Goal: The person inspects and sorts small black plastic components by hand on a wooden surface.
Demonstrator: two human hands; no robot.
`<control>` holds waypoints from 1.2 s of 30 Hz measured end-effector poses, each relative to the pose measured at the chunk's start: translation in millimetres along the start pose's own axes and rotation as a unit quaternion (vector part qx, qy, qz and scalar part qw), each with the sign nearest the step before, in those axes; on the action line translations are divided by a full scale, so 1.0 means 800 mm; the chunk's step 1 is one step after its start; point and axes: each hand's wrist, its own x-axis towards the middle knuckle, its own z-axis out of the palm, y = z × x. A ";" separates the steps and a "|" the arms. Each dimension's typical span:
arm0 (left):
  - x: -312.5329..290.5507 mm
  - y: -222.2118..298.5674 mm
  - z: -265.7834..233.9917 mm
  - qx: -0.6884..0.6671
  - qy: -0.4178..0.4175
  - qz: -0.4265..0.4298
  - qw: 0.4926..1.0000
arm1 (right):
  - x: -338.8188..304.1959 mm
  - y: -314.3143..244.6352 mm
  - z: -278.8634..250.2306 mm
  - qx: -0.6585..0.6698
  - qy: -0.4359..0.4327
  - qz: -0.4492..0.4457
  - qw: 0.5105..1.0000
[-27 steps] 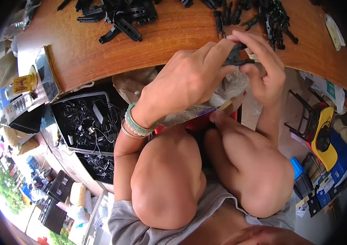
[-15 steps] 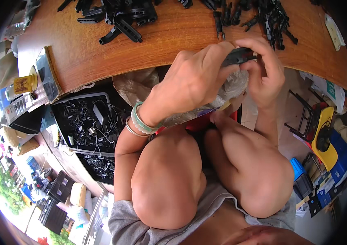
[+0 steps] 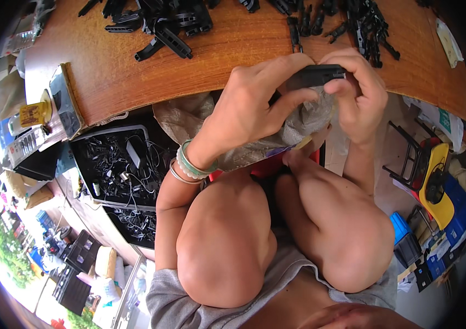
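Nearby, held black part (image 3: pixel 314 77), sack (image 3: pixel 183 118) below, piles (image 3: pixel 170 35) beyond

1. No words, numbers or signs are legible.
2. Far left, a pale package (image 3: pixel 26 141) bears rows of grey marks, too blurred to read.
3. A yellow block (image 3: pixel 34 114) nearby has darker marks; whether they are print cannot be told.
4. On the right, a green-and-white packet (image 3: pixel 448 130) shows pale marks on its green patch, unreadable.
5. White label-like patches (image 3: pixel 439 248) lie against blue boxes (image 3: pixel 459 219), their surfaces too small to make out.
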 end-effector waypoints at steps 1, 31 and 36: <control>0.000 -0.001 -0.002 -0.005 -0.007 -0.005 1.000 | 0.001 0.000 0.000 0.003 -0.004 -0.003 1.000; 0.042 -0.074 -0.061 0.231 0.152 -0.059 0.959 | 0.013 0.063 -0.002 -0.307 0.054 -0.003 0.950; 0.041 -0.057 -0.040 0.316 0.208 0.056 0.924 | 0.009 0.056 -0.014 -0.240 0.102 0.007 0.965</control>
